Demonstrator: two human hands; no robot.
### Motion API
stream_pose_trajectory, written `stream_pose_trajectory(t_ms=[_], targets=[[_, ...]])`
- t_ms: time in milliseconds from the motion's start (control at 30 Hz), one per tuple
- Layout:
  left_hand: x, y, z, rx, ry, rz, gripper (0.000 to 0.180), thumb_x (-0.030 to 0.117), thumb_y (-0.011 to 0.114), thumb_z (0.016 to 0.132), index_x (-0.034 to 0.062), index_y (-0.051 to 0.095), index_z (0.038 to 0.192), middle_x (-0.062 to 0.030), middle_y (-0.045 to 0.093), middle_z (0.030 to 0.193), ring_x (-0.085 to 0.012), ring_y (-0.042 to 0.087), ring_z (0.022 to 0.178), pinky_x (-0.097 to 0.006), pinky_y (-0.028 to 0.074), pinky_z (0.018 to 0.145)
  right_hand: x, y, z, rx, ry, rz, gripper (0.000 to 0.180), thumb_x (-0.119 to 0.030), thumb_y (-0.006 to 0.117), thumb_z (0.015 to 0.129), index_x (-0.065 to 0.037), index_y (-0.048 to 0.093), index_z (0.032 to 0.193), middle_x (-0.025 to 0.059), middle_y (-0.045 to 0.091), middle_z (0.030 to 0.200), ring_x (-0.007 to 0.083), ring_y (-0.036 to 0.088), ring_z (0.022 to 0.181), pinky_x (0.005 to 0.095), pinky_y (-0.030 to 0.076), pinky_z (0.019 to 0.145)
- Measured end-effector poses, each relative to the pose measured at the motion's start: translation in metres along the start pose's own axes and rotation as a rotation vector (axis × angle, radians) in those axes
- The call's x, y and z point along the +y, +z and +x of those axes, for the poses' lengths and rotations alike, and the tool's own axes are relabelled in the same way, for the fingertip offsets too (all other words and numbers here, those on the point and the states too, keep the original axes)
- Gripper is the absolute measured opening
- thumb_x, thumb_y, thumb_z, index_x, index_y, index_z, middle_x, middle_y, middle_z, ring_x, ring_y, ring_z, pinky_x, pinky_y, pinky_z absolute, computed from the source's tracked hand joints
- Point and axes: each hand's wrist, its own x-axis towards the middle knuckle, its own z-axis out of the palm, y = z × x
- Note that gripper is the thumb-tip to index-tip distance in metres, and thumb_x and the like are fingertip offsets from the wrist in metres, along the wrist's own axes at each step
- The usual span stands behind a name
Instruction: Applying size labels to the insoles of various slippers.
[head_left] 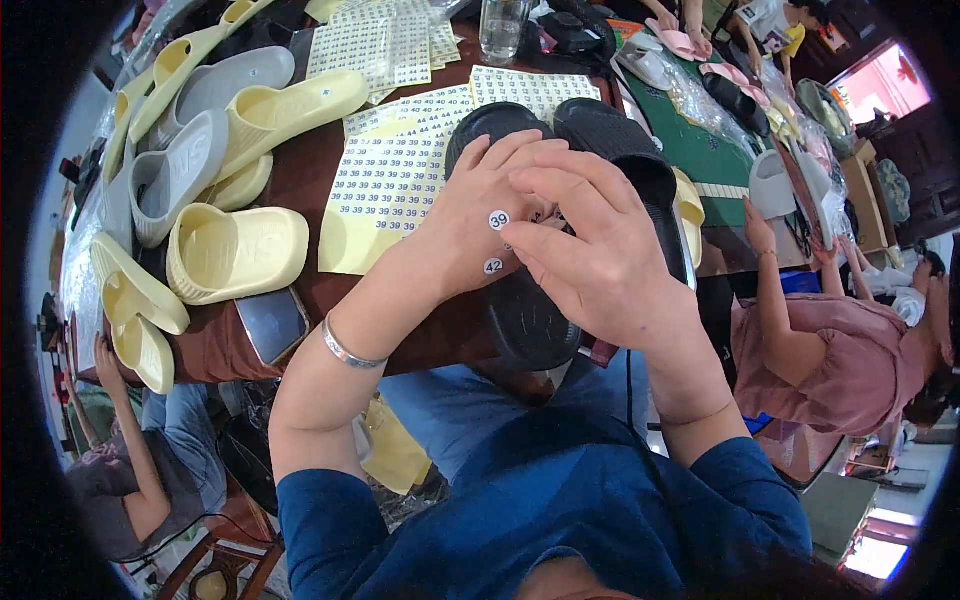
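Note:
My left hand (pixel 475 205) lies over a black slide sandal (pixel 535 325), with its back turned up. Small round white stickers with printed numbers, such as a lower sticker (pixel 493 266), are stuck on it. My right hand (pixel 605 235) reaches across, thumb and fingers curved and apart. Its thumb tip is at the edge of the upper sticker (pixel 499 221). The left fingers are bent and partly hidden by the right hand, so I cannot tell what they hold. Further black slides (pixel 590 115) lie just beyond my hands. Yellow sticker sheets (pixel 370 190) spread to the left.
Pale yellow slides (pixel 240 255) and grey slides (pixel 180 180) crowd the table's left side. A phone (pixel 272 325) sits at the front edge, a glass of water (pixel 503 32) at the back. People work on both sides; a green table surface (pixel 690 150) is at right.

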Motion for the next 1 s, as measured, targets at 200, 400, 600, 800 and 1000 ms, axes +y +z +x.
stream_pose_trajectory(t_ms=[200, 400, 600, 800, 1000], targets=[[-0.002, 0.005, 0.001, 0.027, 0.021, -0.028, 0.067, 0.020, 0.074, 0.078, 0.0127, 0.052, 0.141, -0.0101, 0.046, 0.151, -0.0346, 0.037, 0.143, -0.055, 0.031, 0.115, 0.002, -0.001, -0.003, -0.004, -0.013, 0.026, 0.025, -0.001, 0.078, 0.066, -0.003, 0.070, 0.090, 0.0144, 0.064, 0.119, 0.0364, 0.058, 0.119, 0.0465, 0.050, 0.097], [-0.009, 0.008, 0.005, 0.125, 0.084, -0.035, 0.047, 0.010, 0.076, 0.076, 0.0116, 0.067, 0.122, -0.0146, 0.057, 0.136, -0.0374, 0.053, 0.128, -0.050, 0.041, 0.105, 0.018, -0.032, -0.009, 0.013, -0.009, -0.028, 0.021, -0.001, 0.076, 0.071, -0.004, 0.067, 0.090, 0.0134, 0.066, 0.122, 0.0369, 0.060, 0.119, 0.0486, 0.047, 0.100], [-0.001, -0.001, 0.013, 0.137, 0.070, 0.044, 0.040, 0.009, 0.074, 0.083, 0.0129, 0.068, 0.122, -0.0139, 0.060, 0.133, -0.0362, 0.056, 0.124, -0.045, 0.044, 0.105, 0.037, -0.101, -0.060, -0.099, 0.121, -0.255, 0.015, -0.001, 0.072, 0.078, -0.005, 0.066, 0.091, 0.0121, 0.065, 0.116, 0.0352, 0.060, 0.111, 0.0442, 0.049, 0.097], [0.000, -0.002, 0.012, 0.116, 0.036, 0.033, 0.040, 0.010, 0.074, 0.084, 0.0128, 0.068, 0.123, -0.0134, 0.060, 0.134, -0.0356, 0.056, 0.123, -0.045, 0.045, 0.105, 0.043, -0.092, -0.108, -0.235, 0.330, -0.097, 0.009, -0.004, 0.068, 0.081, -0.003, 0.063, 0.089, 0.0159, 0.062, 0.121, 0.0371, 0.058, 0.117, 0.0456, 0.047, 0.100], [-0.003, -0.001, 0.009, 0.116, 0.033, 0.014, 0.039, 0.009, 0.073, 0.084, 0.0126, 0.068, 0.123, -0.0135, 0.060, 0.133, -0.0357, 0.057, 0.122, -0.044, 0.046, 0.103, 0.038, -0.087, -0.111, -0.357, 0.384, -0.007, 0.007, -0.004, 0.066, 0.086, -0.003, 0.062, 0.091, 0.0194, 0.057, 0.135, 0.0413, 0.052, 0.127, 0.0478, 0.041, 0.107]])
